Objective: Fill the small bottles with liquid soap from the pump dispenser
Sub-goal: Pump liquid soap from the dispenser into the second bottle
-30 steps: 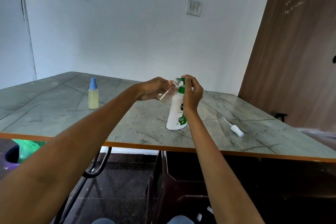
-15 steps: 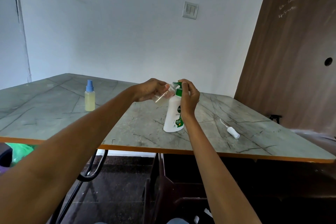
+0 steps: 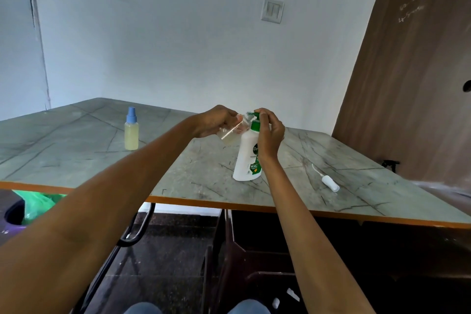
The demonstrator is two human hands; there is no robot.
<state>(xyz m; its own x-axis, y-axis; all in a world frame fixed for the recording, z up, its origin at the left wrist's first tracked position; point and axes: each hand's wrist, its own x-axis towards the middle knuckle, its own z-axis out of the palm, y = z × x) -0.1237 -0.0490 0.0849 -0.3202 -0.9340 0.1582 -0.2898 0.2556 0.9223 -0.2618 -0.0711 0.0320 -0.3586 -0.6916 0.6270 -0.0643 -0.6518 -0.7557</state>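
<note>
A white pump dispenser [image 3: 246, 158] with a green pump head stands on the grey marbled table [image 3: 76, 158]. My right hand [image 3: 269, 132] curls over the pump head from above. My left hand [image 3: 216, 121] grips a small clear bottle [image 3: 230, 134], tilted, its mouth up at the pump spout; a little pale liquid shows in it. A second small bottle [image 3: 131, 132], holding yellowish soap and capped with a blue spray top, stands upright far to the left.
A white spray cap with its thin tube [image 3: 328, 182] lies on the table right of the dispenser. The orange table edge [image 3: 229, 205] runs in front of me. Below left sits a bin with a green bag [image 3: 30, 205]. A brown door [image 3: 413, 71] is at right.
The view has shifted slightly; both hands keep their places at the pump head and the clear bottle. No clear movement of the objects.
</note>
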